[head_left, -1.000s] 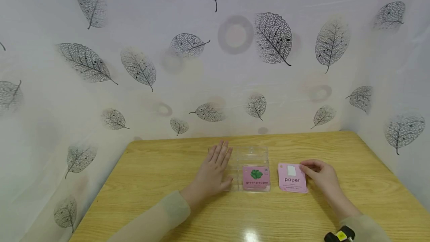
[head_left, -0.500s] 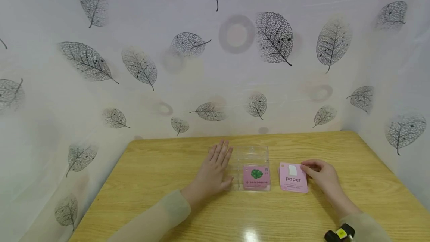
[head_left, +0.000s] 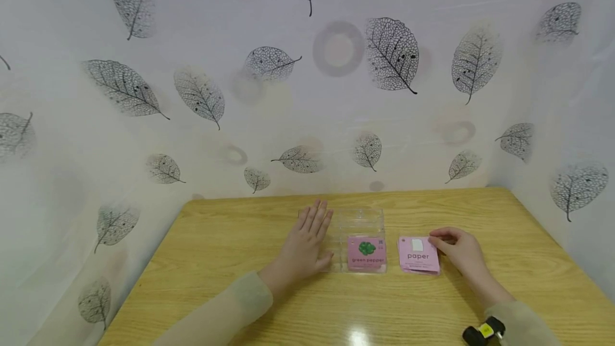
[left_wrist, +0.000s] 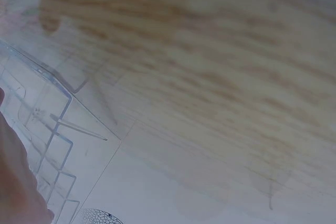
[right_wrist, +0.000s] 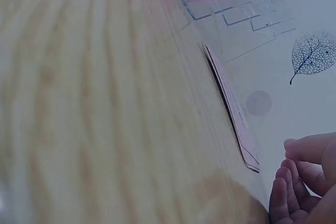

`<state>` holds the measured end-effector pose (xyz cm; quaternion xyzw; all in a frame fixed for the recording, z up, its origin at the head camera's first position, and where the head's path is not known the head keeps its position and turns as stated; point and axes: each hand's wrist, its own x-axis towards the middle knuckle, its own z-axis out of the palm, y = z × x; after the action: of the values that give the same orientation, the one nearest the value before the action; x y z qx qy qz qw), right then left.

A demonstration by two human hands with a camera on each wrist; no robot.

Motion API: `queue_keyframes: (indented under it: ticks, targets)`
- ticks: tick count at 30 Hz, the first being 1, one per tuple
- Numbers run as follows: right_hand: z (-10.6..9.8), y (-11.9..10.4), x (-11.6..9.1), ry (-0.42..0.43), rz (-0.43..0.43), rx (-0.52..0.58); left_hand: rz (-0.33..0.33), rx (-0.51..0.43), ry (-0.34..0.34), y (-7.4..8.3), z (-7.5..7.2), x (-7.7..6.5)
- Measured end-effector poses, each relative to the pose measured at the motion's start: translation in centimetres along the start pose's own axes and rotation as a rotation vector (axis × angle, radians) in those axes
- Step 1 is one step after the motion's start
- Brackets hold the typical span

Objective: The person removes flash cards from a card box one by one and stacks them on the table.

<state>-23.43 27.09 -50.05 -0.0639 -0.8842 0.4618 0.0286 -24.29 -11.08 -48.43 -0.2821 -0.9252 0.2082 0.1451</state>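
A pink card lettered "paper" (head_left: pixel 417 264) tops a small stack of cards that lies on the table, right of a clear plastic tray (head_left: pixel 360 218). My right hand (head_left: pixel 461 256) is at the stack's upper right corner with curled fingers, thumb overlapping that corner in the head view. In the right wrist view the stack (right_wrist: pixel 233 114) lies low, and the thumb and fingertips show beside it. I cannot tell whether they pinch the card. My left hand (head_left: pixel 300 254) rests with straight fingers on the left part of the tray, which it partly hides.
A pink "green pepper" card (head_left: pixel 367 261) lies in the tray's front right compartment. The wooden table (head_left: pixel 230 250) meets a leaf-patterned covering (head_left: pixel 230 138) at its back and sides. A black device with a yellow label (head_left: pixel 484 331) is at the right cuff.
The "paper" card's upper edge has come down, and more card edges show beneath it at the left and bottom. Both hands have stayed nearly in place.
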Motion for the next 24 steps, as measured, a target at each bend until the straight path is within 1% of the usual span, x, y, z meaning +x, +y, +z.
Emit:
queue_keyframes:
  ticks: [5, 12, 22, 24]
  targets:
    - [-0.05, 0.06, 0.02, 0.003, -0.009, -0.024, -0.001, 0.001, 0.003, 0.03, 0.04, -0.02]
    - [-0.04, 0.06, -0.01, 0.009, -0.007, -0.029, -0.002, 0.005, 0.012, 0.04, 0.13, 0.02]
    - [0.11, -0.26, -0.03, 0.008, 0.002, -0.012, 0.004, 0.031, 0.029, 0.01, 0.22, -0.03]
    - [0.15, -0.4, -0.07, 0.001, -0.001, -0.009, 0.003, 0.024, 0.031, 0.01, 0.26, -0.04]
